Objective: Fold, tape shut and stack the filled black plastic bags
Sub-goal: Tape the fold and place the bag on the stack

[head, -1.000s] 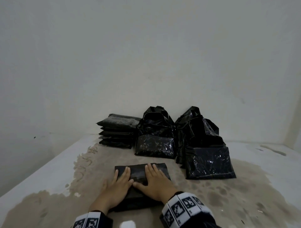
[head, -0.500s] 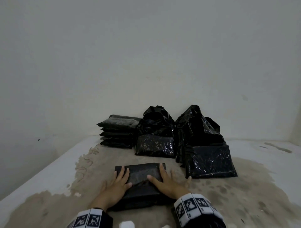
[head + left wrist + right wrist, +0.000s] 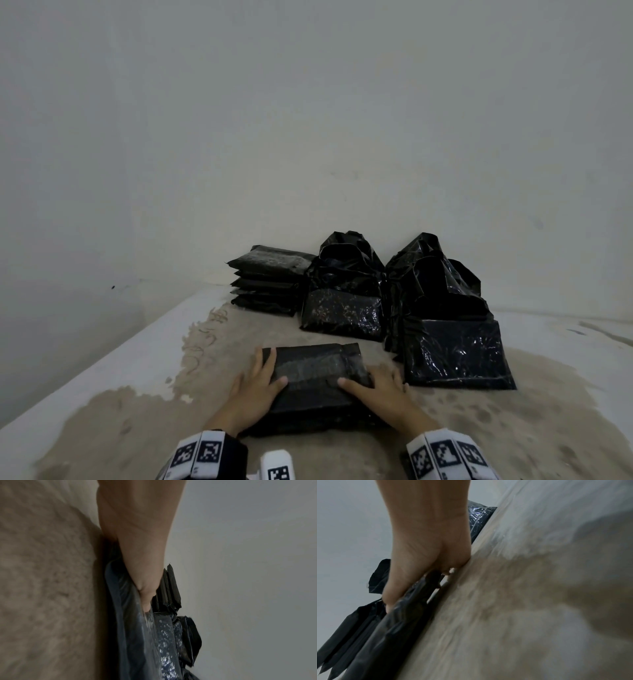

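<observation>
A folded black bag (image 3: 315,380) lies flat on the table in front of me, with a strip of clear tape (image 3: 318,371) across its top. My left hand (image 3: 270,370) holds its left edge, thumb on top and fingers along the side. My right hand (image 3: 373,380) grips the right edge, thumb on top. In the right wrist view the right hand (image 3: 423,577) curls its fingers under the bag (image 3: 388,622). In the left wrist view the left hand (image 3: 145,588) presses its thumb on the bag (image 3: 137,642); its fingers are hidden.
A stack of folded bags (image 3: 270,281) stands at the back left against the wall. Two piles of unfolded, shiny filled bags (image 3: 346,308) (image 3: 452,342) sit behind and to the right. The stained table (image 3: 137,394) ends close on the left. A white marked object (image 3: 275,466) lies nearest me.
Both hands have slid apart from the middle of the bag's top to its side edges. The right hand's fingers have dropped over the right edge.
</observation>
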